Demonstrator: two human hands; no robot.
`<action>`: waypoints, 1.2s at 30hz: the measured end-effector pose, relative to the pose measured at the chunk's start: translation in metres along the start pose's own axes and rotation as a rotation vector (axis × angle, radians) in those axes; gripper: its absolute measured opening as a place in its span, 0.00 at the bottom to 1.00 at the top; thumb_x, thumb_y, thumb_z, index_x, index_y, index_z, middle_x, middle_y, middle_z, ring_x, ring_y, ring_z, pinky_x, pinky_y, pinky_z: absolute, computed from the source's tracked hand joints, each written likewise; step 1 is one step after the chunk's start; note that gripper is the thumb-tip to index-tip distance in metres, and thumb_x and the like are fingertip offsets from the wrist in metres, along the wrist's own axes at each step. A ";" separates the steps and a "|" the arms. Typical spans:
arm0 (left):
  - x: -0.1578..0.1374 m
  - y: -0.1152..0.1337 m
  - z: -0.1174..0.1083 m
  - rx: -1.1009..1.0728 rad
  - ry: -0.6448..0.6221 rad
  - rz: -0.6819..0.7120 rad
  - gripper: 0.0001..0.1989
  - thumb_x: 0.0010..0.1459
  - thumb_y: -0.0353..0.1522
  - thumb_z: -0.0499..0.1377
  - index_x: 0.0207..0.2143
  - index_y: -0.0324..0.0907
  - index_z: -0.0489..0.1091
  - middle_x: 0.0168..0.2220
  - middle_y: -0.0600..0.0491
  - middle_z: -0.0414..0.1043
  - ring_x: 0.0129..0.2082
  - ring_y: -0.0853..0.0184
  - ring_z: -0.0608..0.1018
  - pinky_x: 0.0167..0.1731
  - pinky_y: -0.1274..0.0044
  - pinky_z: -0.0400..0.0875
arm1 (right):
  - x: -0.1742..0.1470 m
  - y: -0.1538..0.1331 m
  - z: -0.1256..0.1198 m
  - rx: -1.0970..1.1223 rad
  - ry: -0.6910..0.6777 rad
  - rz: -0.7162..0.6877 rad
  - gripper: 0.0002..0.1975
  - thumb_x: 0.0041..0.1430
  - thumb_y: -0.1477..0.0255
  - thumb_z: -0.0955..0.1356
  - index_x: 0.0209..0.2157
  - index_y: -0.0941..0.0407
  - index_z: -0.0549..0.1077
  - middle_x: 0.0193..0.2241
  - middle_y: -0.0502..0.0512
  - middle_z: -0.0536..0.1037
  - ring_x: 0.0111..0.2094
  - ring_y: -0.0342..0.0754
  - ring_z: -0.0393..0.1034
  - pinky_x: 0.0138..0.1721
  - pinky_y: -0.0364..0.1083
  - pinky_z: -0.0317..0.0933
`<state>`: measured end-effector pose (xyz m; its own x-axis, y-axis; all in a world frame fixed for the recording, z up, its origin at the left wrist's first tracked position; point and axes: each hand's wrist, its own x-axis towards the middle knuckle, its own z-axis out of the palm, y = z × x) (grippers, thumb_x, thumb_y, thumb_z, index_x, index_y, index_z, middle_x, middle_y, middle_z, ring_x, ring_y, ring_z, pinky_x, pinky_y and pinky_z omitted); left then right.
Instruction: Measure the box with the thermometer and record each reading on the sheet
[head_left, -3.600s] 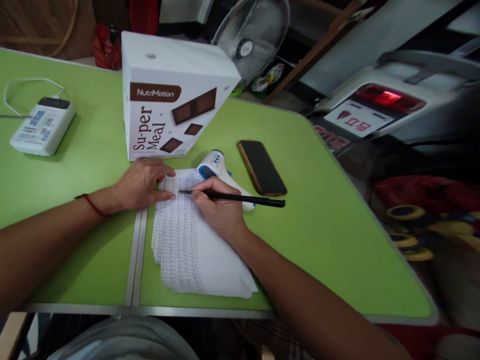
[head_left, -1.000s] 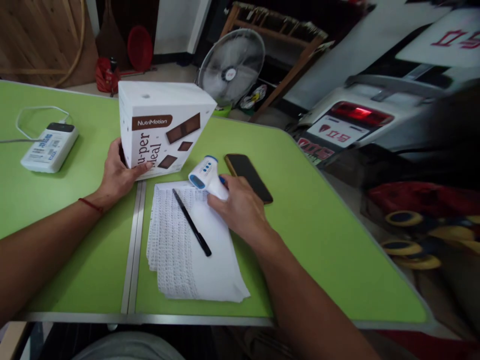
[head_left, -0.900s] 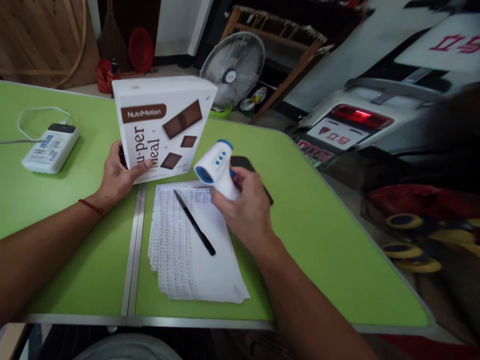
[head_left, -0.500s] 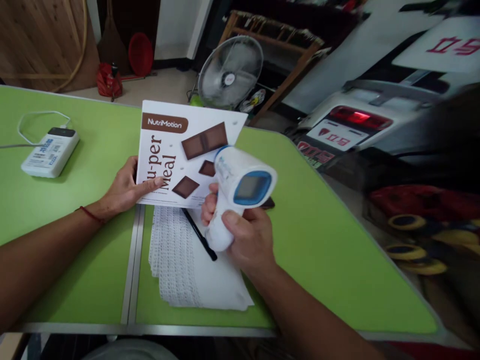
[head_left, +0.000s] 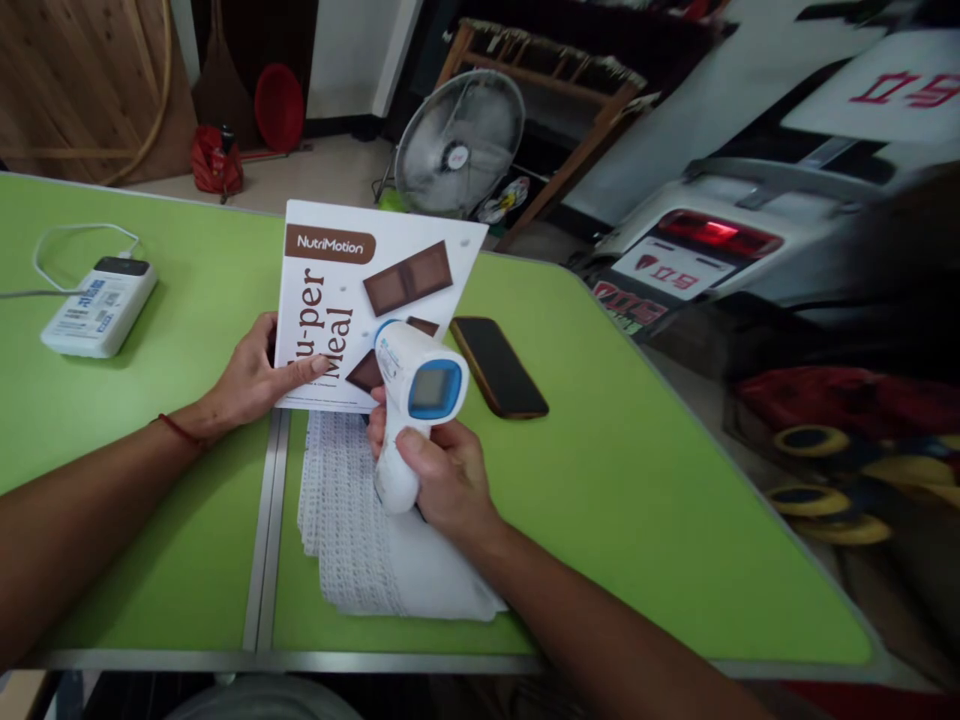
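My left hand [head_left: 274, 370] grips the lower left edge of a white box [head_left: 420, 222] printed "NutriMotion", thumb across its front, holding it upright above the table. A white and blue infrared thermometer [head_left: 411, 365] is in my right hand [head_left: 446, 465], fingers wrapped round its handle. Its screen faces me, and its front end points at the box and hides part of the printed chocolate pieces. Below both hands lies a fanned stack of printed paper sheets [head_left: 352, 540]. The pen on the sheets is now mostly hidden behind my right hand and the thermometer.
A dark smartphone [head_left: 501, 367] lies on the green table [head_left: 637, 520] to the right of the box. At the left is a white power bank [head_left: 101, 305] with a cable plugged in. Beyond the table stand a fan [head_left: 460, 145] and a parked scooter [head_left: 697, 240].
My right hand has moved left with the thermometer, now in front of the box's lower middle. The smartphone has come into full view and the pen is covered. My left hand stays put.
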<state>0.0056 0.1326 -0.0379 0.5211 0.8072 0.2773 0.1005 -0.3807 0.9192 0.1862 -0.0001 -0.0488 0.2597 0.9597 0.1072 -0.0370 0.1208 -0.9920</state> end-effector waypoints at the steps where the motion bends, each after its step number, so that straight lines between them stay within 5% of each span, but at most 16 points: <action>1: 0.000 0.000 0.000 0.003 -0.003 0.012 0.26 0.55 0.46 0.67 0.48 0.39 0.66 0.50 0.40 0.75 0.46 0.56 0.79 0.42 0.65 0.79 | 0.000 0.000 0.000 -0.010 -0.005 -0.009 0.17 0.49 0.54 0.72 0.30 0.53 0.73 0.25 0.49 0.73 0.25 0.44 0.64 0.26 0.46 0.61; 11: 0.002 -0.001 0.001 -0.029 -0.010 0.012 0.29 0.54 0.47 0.67 0.50 0.38 0.66 0.50 0.41 0.75 0.47 0.55 0.79 0.46 0.62 0.78 | -0.001 -0.001 0.001 -0.048 -0.041 -0.062 0.20 0.52 0.50 0.71 0.29 0.53 0.72 0.24 0.48 0.72 0.25 0.44 0.63 0.27 0.47 0.62; 36: 0.003 -0.002 0.002 -0.103 0.019 -0.042 0.30 0.48 0.48 0.71 0.46 0.39 0.67 0.51 0.41 0.75 0.48 0.54 0.79 0.46 0.61 0.78 | 0.000 -0.001 0.000 -0.045 -0.079 -0.078 0.14 0.55 0.57 0.70 0.30 0.53 0.72 0.25 0.49 0.72 0.26 0.44 0.64 0.29 0.48 0.64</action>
<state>0.0086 0.1344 -0.0397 0.5016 0.8303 0.2427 0.0338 -0.2991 0.9536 0.1865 -0.0007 -0.0480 0.1830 0.9650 0.1878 0.0240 0.1866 -0.9821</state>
